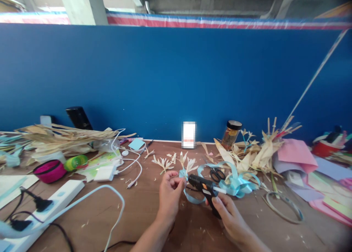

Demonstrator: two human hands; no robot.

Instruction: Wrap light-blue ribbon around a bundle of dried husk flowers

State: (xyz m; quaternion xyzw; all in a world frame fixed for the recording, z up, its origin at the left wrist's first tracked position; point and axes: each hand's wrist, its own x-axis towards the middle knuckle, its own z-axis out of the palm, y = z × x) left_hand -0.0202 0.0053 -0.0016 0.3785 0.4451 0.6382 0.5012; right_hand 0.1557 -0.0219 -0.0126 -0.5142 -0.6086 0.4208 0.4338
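Observation:
My left hand (171,193) is closed in a pinch at the base of a small flower (188,163) of pale dried husk. Light blue ribbon (182,173) shows at the flower's base, right by my fingertips; the exact grip is partly hidden. In my right hand (229,213) is a black hot glue gun (205,189), its nozzle pointing left, close to the ribbon and the left fingertips. A white glue stick (220,190) sticks out of its back. Another husk flower (163,164) lies on the table just beyond my left hand.
Black scissors (217,175) and a looped blue ribbon (239,184) lie right of the glue gun. Behind stand a lidded jar (231,134) and a lit phone (189,135). Husk piles (68,136), cables and a power strip (57,204) occupy the left; coloured paper (295,155) lies right.

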